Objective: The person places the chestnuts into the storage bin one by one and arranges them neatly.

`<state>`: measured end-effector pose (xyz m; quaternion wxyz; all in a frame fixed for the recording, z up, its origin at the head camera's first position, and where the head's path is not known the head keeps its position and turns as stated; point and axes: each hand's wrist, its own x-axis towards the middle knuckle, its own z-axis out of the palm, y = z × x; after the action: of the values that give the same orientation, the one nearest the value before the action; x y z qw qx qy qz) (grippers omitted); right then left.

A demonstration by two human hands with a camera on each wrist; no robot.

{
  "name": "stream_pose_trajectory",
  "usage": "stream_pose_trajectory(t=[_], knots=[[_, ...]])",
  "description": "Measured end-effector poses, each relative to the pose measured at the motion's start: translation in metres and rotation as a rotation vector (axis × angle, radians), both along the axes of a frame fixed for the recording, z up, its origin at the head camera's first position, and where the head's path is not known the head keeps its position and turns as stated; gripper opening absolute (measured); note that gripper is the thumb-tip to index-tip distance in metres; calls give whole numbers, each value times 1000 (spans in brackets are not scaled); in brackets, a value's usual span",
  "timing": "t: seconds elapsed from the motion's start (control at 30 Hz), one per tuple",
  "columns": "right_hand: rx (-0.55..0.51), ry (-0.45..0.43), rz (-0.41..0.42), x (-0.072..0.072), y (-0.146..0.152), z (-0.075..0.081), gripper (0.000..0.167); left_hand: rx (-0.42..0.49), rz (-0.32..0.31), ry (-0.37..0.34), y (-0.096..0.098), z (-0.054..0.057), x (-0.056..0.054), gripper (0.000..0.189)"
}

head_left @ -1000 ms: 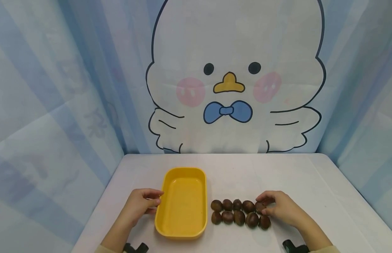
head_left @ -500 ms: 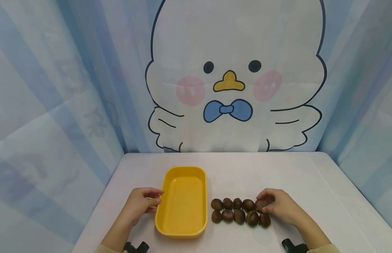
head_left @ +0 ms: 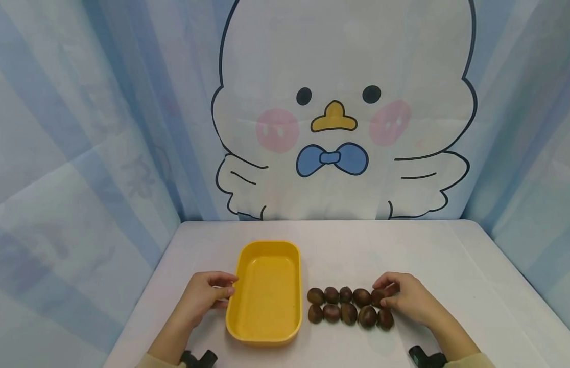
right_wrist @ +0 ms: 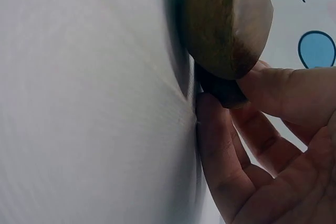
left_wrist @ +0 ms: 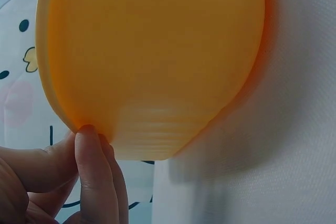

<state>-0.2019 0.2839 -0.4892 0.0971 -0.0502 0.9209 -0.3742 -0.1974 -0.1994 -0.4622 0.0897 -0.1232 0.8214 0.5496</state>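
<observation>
On the left, my left hand pinches the left rim of a shallow yellow tray with rounded corners, which lies on the table with nothing in it. Close up in the left wrist view, the fingertips meet the edge of the tray. To the tray's right, several brown chestnuts form two rows. My right hand pinches the chestnut at the right end of the back row. In the right wrist view a larger chestnut partly hides that held chestnut.
A white-covered table carries everything. Behind it hangs a curtain printed with a white cartoon bird, and blue-striped curtains close in the sides. Dark wrist devices show at the lower edge.
The head view has tilted slightly, so the scene sits a little higher. Both hands, the tray and the chestnuts keep their places.
</observation>
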Motion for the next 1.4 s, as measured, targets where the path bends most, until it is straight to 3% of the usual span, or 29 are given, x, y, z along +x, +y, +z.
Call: stream_pose_trajectory(t=[0.67, 1.0, 1.4], knots=[[-11, 34, -20, -2, 1, 8, 27, 22, 4, 5, 1, 0, 1, 26], [-45, 32, -25, -5, -10, 23, 25, 28, 9, -1, 1, -1, 0, 26], [-79, 107, 20, -11, -28, 28, 25, 46, 3, 6, 0, -4, 0, 26]])
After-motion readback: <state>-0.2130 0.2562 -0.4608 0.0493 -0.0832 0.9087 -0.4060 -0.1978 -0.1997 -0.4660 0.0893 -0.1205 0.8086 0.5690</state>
